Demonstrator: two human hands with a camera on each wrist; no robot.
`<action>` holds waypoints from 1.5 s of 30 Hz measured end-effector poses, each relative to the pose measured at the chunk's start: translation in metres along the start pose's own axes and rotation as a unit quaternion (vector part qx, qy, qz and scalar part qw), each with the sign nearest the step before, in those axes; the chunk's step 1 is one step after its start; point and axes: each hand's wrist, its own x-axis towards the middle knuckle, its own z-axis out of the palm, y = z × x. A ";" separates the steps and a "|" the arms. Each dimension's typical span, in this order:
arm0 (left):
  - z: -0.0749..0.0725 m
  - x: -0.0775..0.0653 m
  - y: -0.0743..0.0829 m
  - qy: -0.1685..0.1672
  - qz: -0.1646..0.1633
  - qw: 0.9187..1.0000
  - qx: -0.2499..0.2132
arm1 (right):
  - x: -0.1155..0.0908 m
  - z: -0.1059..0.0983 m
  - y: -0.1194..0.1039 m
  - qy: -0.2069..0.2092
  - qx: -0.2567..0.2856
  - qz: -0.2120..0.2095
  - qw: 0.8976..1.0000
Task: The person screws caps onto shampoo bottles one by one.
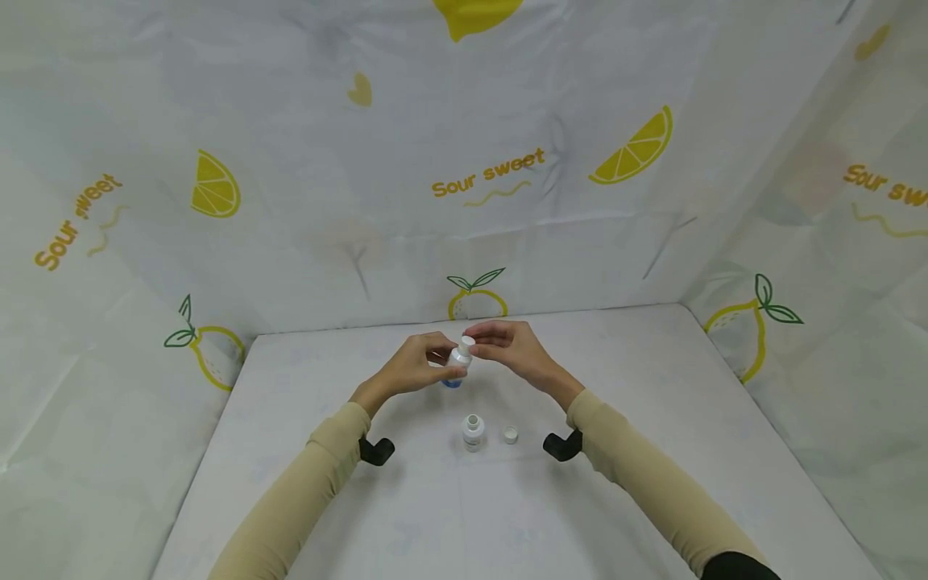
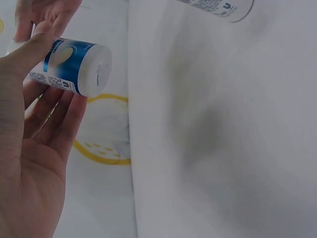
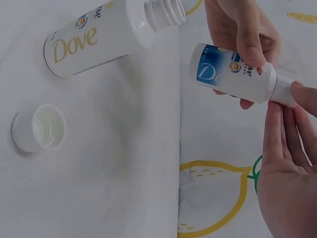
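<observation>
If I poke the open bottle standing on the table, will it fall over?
Probably, yes. The open bottle is tall for its narrow base, so a poke near its neck would likely tip it. Its round body would then probably roll. With its cap off beside it, anything inside might spill.

Both forearms reach forward from the near edge of the table (image 1: 652,499) in tan sleeves and converge over its middle, toward the far edge. The left hand (image 1: 416,370) is raised off the surface, palm turned inward, thumb and fingers curled in a grip around a small bottle (image 1: 459,360). The right hand (image 1: 515,348) meets it from the other side, wrist bent, its fingertips (image 3: 303,96) pinching the bottle's top end.
</observation>
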 end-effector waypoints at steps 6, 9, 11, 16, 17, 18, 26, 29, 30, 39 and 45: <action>-0.001 0.000 0.002 -0.006 -0.002 1.000 -0.006 | 0.004 -0.006 0.004 -0.025 0.010 0.000 1.000; -0.001 0.000 0.002 -0.008 -0.003 1.000 -0.012 | 0.005 -0.007 0.003 -0.031 0.007 0.002 1.000; -0.001 0.001 0.003 -0.008 -0.003 1.000 -0.014 | 0.004 -0.007 0.002 -0.031 0.002 0.006 1.000; -0.001 0.001 0.003 -0.007 -0.002 1.000 -0.014 | 0.004 -0.005 0.000 -0.022 -0.013 0.010 1.000; -0.001 0.001 0.003 -0.006 -0.003 1.000 -0.012 | 0.004 -0.004 -0.001 -0.019 -0.017 0.010 1.000; -0.001 0.001 0.003 -0.005 -0.004 1.000 -0.010 | 0.003 -0.003 -0.002 -0.014 -0.021 0.010 1.000; 0.000 0.002 0.001 0.009 -0.001 1.000 0.015 | 0.003 0.005 -0.001 0.032 -0.023 0.011 0.999; 0.000 0.002 0.001 0.015 0.002 1.000 0.023 | 0.003 0.009 0.000 0.050 -0.023 0.015 0.998; 0.000 0.002 0.001 0.017 0.003 1.000 0.024 | 0.004 0.010 0.000 0.056 -0.027 0.016 0.998; 0.000 0.003 -0.001 0.031 0.004 0.999 0.029 | 0.004 0.016 0.000 0.089 -0.038 0.010 0.995; 0.000 0.004 -0.002 0.036 0.009 0.998 0.041 | 0.007 0.018 0.000 0.107 -0.046 0.014 0.993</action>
